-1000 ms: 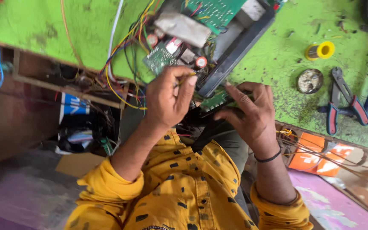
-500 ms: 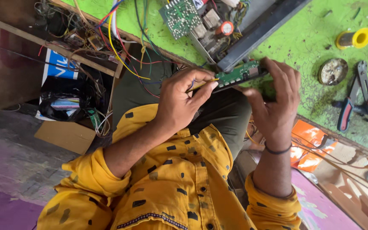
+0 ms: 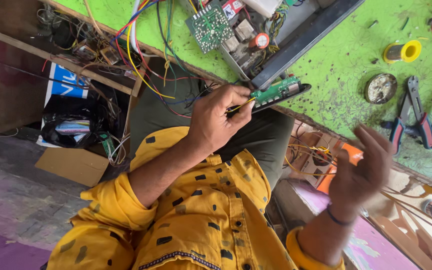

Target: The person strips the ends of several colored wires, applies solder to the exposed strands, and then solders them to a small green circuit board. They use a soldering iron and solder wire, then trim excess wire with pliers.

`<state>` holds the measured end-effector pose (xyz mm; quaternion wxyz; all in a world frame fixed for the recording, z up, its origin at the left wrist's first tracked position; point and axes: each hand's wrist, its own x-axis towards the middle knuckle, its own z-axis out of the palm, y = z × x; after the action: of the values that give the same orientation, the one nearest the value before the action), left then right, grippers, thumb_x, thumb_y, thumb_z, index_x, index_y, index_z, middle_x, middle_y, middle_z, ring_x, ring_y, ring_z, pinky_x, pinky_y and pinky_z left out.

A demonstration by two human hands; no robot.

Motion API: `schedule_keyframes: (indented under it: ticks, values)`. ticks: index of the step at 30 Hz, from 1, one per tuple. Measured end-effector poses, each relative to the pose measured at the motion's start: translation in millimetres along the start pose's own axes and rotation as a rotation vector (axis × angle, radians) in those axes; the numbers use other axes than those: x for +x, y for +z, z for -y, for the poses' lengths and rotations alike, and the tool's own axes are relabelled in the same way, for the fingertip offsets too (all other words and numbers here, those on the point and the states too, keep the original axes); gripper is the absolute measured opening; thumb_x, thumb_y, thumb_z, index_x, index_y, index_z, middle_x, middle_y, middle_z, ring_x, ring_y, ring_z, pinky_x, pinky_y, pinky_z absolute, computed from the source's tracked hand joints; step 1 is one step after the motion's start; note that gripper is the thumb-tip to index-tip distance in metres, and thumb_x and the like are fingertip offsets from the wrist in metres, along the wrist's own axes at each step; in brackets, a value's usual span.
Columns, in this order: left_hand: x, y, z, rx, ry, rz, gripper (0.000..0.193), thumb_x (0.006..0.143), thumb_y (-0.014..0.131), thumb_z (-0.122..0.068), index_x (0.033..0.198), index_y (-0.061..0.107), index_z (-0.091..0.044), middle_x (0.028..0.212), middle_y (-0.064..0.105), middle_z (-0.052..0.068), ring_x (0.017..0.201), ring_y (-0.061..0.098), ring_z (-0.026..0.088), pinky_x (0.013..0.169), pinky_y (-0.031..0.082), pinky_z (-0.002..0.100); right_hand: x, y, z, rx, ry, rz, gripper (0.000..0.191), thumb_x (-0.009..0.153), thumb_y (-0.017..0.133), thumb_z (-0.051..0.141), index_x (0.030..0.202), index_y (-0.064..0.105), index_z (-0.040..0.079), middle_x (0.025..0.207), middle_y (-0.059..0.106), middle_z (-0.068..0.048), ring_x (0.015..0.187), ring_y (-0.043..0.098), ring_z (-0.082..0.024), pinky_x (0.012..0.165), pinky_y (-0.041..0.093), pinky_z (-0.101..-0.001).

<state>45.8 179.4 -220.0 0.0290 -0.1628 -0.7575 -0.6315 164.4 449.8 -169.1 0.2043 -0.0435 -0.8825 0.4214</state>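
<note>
1. The small green board (image 3: 277, 90) sits on a black strip at the near edge of the green table (image 3: 336, 65), just in front of the open device case (image 3: 296, 37).
2. The left hand (image 3: 218, 120) is closed narrow on it. The thumb and fingers pinch the board's end together with a thin yellow wire (image 3: 239, 104).
3. Half a second ago the right hand (image 3: 363, 167) also gripped this board from the other side. Now it has let go and moved off to the right, well apart from the board. It is blurred, with fingers spread wide, and it holds nothing.
4. So the board is carried by the left hand alone, with its far end resting against the table edge. In my judgement the hold is less steady than before.
5. The camera has also come closer and turned a little, so the table fills more of the upper picture.
6. Further out, a second board with many solder dots (image 3: 208, 25) stands tilted in the case, and a bundle of coloured wires (image 3: 146, 55) hangs to the left.
7. On the table to the right lie a yellow spool (image 3: 403, 51), a round tin (image 3: 381, 88) and pliers (image 3: 416, 112) - none of them touched.
</note>
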Motion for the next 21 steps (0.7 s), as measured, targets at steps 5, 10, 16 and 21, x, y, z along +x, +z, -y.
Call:
schedule_keyframes:
  ticks: [5, 10, 16, 21]
  values:
    - [-5, 1, 4, 0.076, 0.024, -0.021, 0.021, 0.094, 0.078, -0.006, 0.098, 0.057, -0.003, 0.11, 0.074, 0.012, 0.098, 0.076, 0.028, 0.083, 0.06, 0.035, -70, -122, -72, -0.314, 0.204, -0.632, 0.02, 0.103, 0.063, 0.01, 0.119, 0.061, -0.001, 0.125, 0.064, -0.012, 0.122, 0.061, -0.023, 0.106, 0.049, -0.0379]
    - [-14, 1, 9, 0.019, -0.015, -0.029, 0.017, 0.094, 0.08, -0.005, 0.099, 0.064, -0.001, 0.109, 0.075, 0.013, 0.091, 0.075, 0.022, 0.079, 0.059, 0.032, -119, -205, -113, -0.029, 0.401, -0.61, 0.035, 0.11, 0.055, 0.011, 0.144, 0.05, 0.004, 0.138, 0.057, -0.008, 0.133, 0.057, -0.022, 0.112, 0.047, -0.0395]
    - [-15, -11, 12, 0.033, -0.057, 0.017, 0.016, 0.104, 0.077, -0.001, 0.102, 0.061, 0.003, 0.113, 0.075, 0.017, 0.067, 0.051, 0.004, 0.064, 0.047, 0.021, -111, -202, -99, 0.193, 0.582, -0.882, 0.031, 0.107, 0.067, 0.031, 0.126, 0.058, 0.009, 0.124, 0.062, -0.014, 0.115, 0.062, -0.03, 0.097, 0.05, -0.0425]
    - [-17, -14, 16, -0.082, -0.166, 0.035, 0.016, 0.106, 0.074, -0.003, 0.104, 0.059, 0.003, 0.112, 0.075, 0.014, 0.067, 0.048, 0.001, 0.062, 0.042, 0.018, -82, -205, -88, 0.197, 0.54, -1.131, 0.027, 0.101, 0.059, 0.03, 0.122, 0.056, 0.014, 0.122, 0.063, -0.013, 0.109, 0.063, -0.026, 0.083, 0.055, -0.0373]
